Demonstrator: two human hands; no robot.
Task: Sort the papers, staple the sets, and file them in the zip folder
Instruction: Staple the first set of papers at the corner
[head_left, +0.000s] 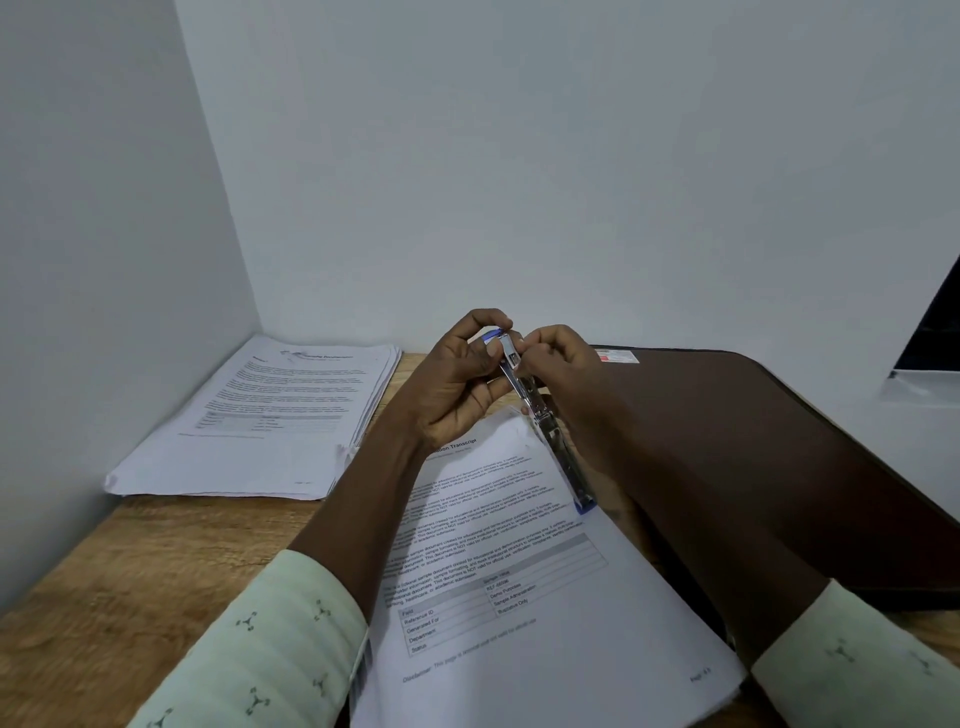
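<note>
A blue and silver stapler (558, 447) is lifted above the desk, swung open, its long metal part slanting down to the right. My left hand (457, 384) grips its upper blue end. My right hand (561, 364) pinches the metal part near the top. Under both hands lies a printed set of papers (519, 597) headed "Transcript". A second stack of printed papers (270, 421) rests at the back left against the wall. The dark brown zip folder (753, 467) lies flat on the right, partly hidden by my right forearm.
The wooden desk (130, 561) sits in a corner of white walls at left and back. A dark screen edge (935, 332) shows at the far right. A small red and white label (618, 357) sits on the folder's back corner.
</note>
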